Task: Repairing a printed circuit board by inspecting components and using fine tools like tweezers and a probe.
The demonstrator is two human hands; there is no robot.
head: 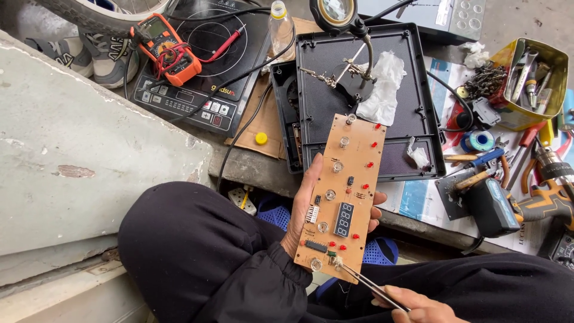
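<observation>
Fingers of the right hand (pixel 421 310) are pinching tweezers (pixel 371 287) whose tips are touching a part at the board's (pixel 341 197) near end; the left hand (pixel 305 209) is clamping the board's edges, steadying it face-up over the lap, near the black tray (pixel 418 119)

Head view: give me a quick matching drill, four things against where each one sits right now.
Things:
1. circuit board
2. multimeter
3. tweezers
4. yellow tin

Places:
A. far right, full of tools and screws
B. held in the right hand, tip at the board's near end
C. lying on the induction cooker, upper left
D. held in the left hand over the lap

Pairs: 1-D, 2-C, 3-B, 4-A
</observation>
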